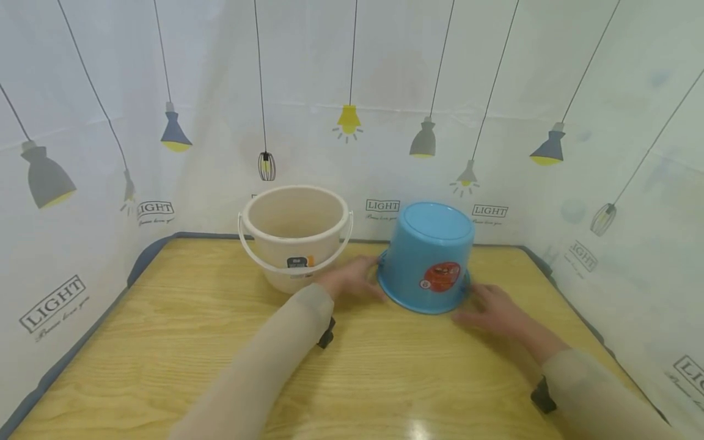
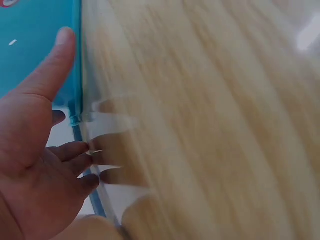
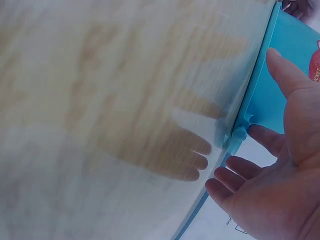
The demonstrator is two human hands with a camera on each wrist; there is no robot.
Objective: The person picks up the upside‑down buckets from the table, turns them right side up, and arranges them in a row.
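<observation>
A blue bucket [image 1: 420, 253] with a red oval label stands upside down, its rim on the wooden table. At its left side is my left hand [image 1: 354, 278], fingers spread and thumb out; in the left wrist view this hand [image 2: 37, 145] has its thumb over the rim edge. My right hand [image 1: 492, 311] is at the right side of the rim. From the right wrist, that hand [image 3: 295, 150] shows loosely bent fingers, with the thumb and index finger by the rim and its lug. Whether either hand touches the bucket, I cannot tell.
A cream bucket [image 1: 297, 244] stands upright left of the blue one, its handle hanging down in front. The wooden table [image 1: 385, 379] meets white curtains [image 1: 308, 73] printed with lamps at the back and both sides.
</observation>
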